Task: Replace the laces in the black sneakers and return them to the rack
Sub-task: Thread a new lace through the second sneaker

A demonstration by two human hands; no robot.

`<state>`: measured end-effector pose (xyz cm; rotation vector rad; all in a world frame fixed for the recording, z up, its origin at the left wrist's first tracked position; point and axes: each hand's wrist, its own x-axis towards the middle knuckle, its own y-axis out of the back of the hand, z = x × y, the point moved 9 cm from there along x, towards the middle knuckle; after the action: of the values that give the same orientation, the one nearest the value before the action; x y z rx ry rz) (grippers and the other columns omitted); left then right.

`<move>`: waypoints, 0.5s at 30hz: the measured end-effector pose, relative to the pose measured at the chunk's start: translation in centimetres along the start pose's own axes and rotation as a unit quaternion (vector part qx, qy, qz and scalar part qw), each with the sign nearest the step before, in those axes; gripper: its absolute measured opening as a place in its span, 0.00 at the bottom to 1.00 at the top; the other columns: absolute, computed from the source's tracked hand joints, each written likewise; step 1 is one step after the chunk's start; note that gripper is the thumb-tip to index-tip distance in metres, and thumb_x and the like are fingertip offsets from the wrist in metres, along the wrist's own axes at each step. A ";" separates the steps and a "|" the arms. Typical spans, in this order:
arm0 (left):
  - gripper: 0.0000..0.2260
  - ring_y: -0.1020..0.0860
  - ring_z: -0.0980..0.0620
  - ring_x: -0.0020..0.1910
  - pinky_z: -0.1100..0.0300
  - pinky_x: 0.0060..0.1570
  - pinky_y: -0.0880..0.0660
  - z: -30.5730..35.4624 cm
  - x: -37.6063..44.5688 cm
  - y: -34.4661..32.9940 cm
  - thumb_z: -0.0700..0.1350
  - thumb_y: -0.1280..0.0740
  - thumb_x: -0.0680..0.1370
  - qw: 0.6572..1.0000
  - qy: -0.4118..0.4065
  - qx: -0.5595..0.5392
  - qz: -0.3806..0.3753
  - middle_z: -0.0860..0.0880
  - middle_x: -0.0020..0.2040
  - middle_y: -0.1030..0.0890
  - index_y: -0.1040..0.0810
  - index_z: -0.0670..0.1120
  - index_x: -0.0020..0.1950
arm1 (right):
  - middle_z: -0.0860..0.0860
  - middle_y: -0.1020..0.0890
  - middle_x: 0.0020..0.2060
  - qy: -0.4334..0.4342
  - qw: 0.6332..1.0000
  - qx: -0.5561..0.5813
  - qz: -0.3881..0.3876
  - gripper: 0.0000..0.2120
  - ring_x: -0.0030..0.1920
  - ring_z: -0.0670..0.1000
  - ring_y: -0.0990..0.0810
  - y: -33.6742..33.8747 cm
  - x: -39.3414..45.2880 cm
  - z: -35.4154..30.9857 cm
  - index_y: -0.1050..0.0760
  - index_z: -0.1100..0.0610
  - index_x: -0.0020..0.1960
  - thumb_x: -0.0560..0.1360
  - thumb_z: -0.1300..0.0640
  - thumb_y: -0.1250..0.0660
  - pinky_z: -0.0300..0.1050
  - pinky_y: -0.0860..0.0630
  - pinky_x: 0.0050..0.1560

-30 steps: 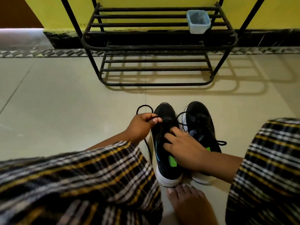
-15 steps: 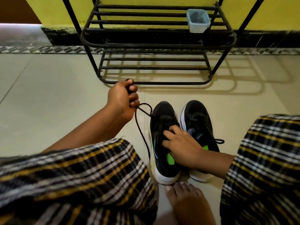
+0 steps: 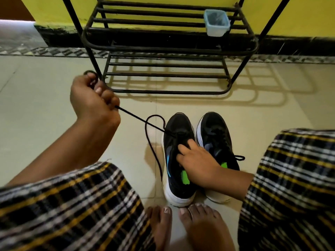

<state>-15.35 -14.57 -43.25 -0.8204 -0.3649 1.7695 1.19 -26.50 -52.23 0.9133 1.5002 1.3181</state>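
Pulling black cord lace [image 3: 139, 120] taut from left black mesh sneaker w/ white sole [image 3: 178, 160].

L hand [image 3: 94, 100] fisted tight round lace, raised left, near black metal rack [image 3: 168, 49]; R hand [image 3: 197, 163] fingers curled, pressing on sneaker tongue. Matching 2nd sneaker [image 3: 215, 142] just beside, both on beige tile floor [image 3: 45, 124].

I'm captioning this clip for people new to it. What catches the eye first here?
The left hand grips a black lace stretched taut from the left sneaker, which the right hand holds down on the floor. Behind stands a black rack holding only a small blue tub.
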 end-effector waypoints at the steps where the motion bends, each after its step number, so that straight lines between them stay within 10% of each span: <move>1: 0.11 0.44 0.56 0.22 0.64 0.22 0.47 1.2 -0.2 -0.6 0.40 0.46 0.78 0.997 -0.062 0.052 -0.012 0.53 0.25 0.36 0.35 0.49 0.36 | 0.54 0.24 0.44 -0.006 1.000 0.002 0.015 0.17 0.49 0.58 0.25 0.2 0.1 0.2 0.22 0.59 0.41 0.70 0.61 0.50 0.45 0.40 0.36; 4: 0.10 0.40 0.56 0.22 0.65 0.21 0.42 1.4 -0.8 -1.8 0.41 0.45 0.80 0.963 -0.142 0.224 -0.054 0.50 0.30 0.27 0.31 0.48 0.39 | 0.53 0.24 0.38 -0.034 0.999 0.010 0.022 0.11 0.41 0.57 0.23 -0.2 0.0 1.3 0.24 0.58 0.35 0.68 0.61 0.44 0.43 0.42 0.32; 9: 0.10 0.37 0.55 0.21 0.67 0.20 0.39 -7.2 -0.3 4.2 0.45 0.40 0.81 0.817 0.126 0.552 -0.108 0.43 0.41 0.22 0.27 0.40 0.44 | 0.54 0.26 0.48 -0.007 1.000 0.005 -0.030 0.08 0.50 0.60 0.27 -0.5 -0.6 1.1 0.22 0.58 0.46 0.66 0.64 0.30 0.47 0.38 0.36; 13: 0.12 0.22 0.48 0.39 0.58 0.36 0.27 -11.2 -2.3 8.3 0.51 0.33 0.75 0.427 0.090 0.871 -0.223 0.45 0.40 0.21 0.24 0.42 0.42 | 0.52 0.25 0.37 0.027 0.999 -0.041 -0.019 0.15 0.37 0.57 0.25 -0.1 -0.5 0.6 0.23 0.55 0.34 0.51 0.62 0.22 0.44 0.37 0.28; 15: 0.13 0.22 0.47 0.48 0.60 0.41 0.30 -12.4 -3.8 8.8 0.53 0.32 0.75 0.331 0.091 0.904 -0.254 0.45 0.44 0.23 0.26 0.44 0.46 | 0.51 0.25 0.36 0.049 0.997 -0.058 -0.019 0.15 0.36 0.56 0.25 -0.4 -0.6 0.3 0.23 0.55 0.33 0.50 0.61 0.22 0.43 0.38 0.29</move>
<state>-12.52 -23.03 -56.09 0.7818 1.3072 0.4821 1.66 -27.06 -52.53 0.7522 1.4922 1.4232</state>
